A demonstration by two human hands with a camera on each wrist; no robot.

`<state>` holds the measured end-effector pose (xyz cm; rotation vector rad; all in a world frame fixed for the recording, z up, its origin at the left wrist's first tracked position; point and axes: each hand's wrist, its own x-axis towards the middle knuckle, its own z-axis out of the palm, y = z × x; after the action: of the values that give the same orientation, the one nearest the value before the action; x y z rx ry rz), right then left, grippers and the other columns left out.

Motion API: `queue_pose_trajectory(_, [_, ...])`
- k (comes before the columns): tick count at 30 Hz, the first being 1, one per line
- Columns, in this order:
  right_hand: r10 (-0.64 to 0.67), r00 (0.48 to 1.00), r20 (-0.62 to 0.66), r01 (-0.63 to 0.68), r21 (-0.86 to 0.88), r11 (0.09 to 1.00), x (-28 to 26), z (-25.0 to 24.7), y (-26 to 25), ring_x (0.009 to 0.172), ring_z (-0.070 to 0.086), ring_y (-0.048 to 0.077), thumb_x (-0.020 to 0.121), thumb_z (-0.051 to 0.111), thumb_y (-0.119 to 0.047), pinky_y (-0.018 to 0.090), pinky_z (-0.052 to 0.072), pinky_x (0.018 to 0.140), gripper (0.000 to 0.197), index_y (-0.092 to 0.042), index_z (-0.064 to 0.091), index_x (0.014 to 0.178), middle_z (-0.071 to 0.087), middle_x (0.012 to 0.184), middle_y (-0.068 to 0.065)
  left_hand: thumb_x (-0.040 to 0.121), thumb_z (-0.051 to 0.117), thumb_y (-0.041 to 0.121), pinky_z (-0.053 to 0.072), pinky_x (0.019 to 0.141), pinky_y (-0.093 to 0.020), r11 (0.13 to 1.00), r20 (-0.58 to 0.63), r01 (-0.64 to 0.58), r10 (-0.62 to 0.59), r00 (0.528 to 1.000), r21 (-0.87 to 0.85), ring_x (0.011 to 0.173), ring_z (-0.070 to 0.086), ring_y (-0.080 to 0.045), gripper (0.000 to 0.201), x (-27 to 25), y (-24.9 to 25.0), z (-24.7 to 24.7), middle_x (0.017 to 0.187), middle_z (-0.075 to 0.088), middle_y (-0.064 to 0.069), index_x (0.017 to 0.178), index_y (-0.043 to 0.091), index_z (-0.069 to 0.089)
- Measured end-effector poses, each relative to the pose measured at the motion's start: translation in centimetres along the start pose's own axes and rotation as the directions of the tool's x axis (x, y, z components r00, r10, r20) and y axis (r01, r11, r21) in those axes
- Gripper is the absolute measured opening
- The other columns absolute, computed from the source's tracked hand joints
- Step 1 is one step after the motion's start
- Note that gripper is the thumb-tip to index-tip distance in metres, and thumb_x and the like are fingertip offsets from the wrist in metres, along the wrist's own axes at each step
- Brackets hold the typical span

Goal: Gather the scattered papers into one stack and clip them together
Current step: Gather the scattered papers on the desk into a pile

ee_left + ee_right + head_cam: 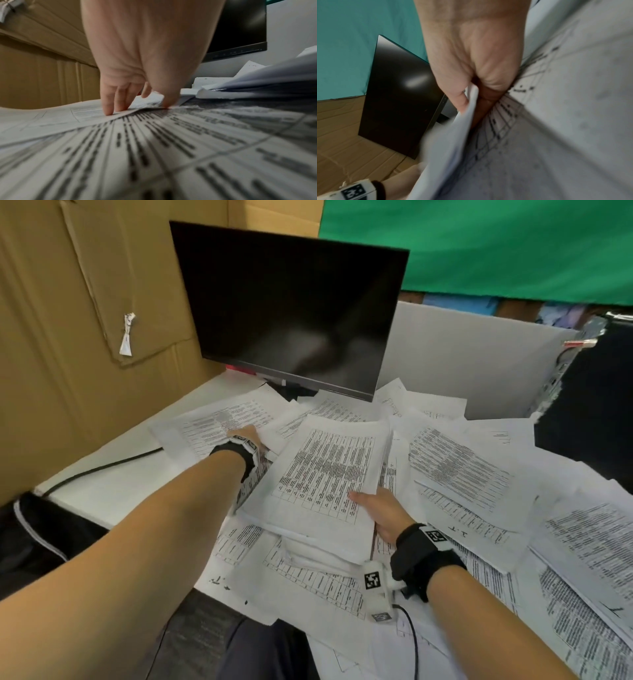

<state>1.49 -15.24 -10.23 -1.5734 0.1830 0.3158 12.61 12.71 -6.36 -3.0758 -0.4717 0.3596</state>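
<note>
The right hand (pixel 380 513) grips the near corner of a stack of papers (pixel 322 474), thumb on the top printed sheet and fingers (pixel 485 106) curled underneath; the stack sits slightly raised over the loose sheets below it. Just beyond the stack's far left edge, the left hand (pixel 246 436) reaches onto another sheet (pixel 219 422), its straight fingertips (pixel 109 109) pressing down on the paper and the thumb touching the edge of an overlapping page. More scattered papers (pixel 479 474) cover the table (pixel 113 491) to the right of the right hand and in front of both wrists. A dark monitor (pixel 291 309) stands beyond the hands, with cardboard (pixel 68 337) to the left of the left hand.
</note>
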Motion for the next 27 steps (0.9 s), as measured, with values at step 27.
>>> queue_pose_trajectory(27, [-0.033,0.999,-0.019,0.032,-0.027,0.999,0.0,-0.2,0.6,0.106,0.066,0.029,0.093,0.066,-0.014,0.045,0.053,0.095,0.034,-0.004,0.060,0.125,0.069,0.117,0.013,0.089,0.045,0.062,0.033,0.107,-0.043,0.991,-0.075,-0.080,0.089,0.993,0.109,0.127,0.044,-0.033,0.071,0.3,-1.3,0.4,0.138,0.047,-0.015,0.136,0.010,0.042])
